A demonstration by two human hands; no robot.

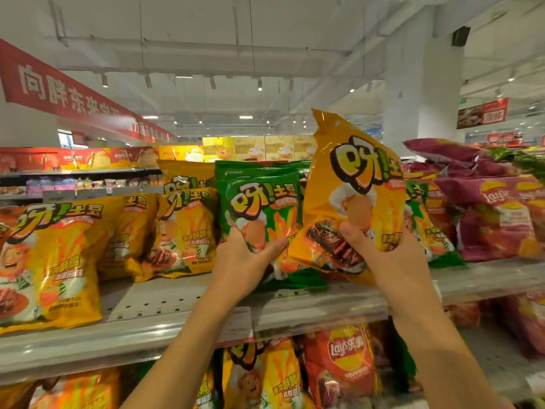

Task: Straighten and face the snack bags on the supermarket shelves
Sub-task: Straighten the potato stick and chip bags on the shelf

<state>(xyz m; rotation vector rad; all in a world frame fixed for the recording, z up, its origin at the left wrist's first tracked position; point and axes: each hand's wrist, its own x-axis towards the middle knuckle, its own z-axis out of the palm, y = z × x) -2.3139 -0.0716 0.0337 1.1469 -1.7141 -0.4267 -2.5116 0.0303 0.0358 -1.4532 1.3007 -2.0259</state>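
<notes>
Right hand (380,249) pinched the lower edge of the orange bag (351,202), lifted and tilted above the shelf (177,308); left hand (244,261) gripped the green bag (262,214) standing on it. Both looked light, puffy, crinkly and crushable, best held by bottom seam or sides. Fingers behind the bags were hidden; rear rows were unclear.

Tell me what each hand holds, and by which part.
Left hand grips the green snack bag by its lower edge. Right hand holds the yellow snack bag by its lower part.
</notes>
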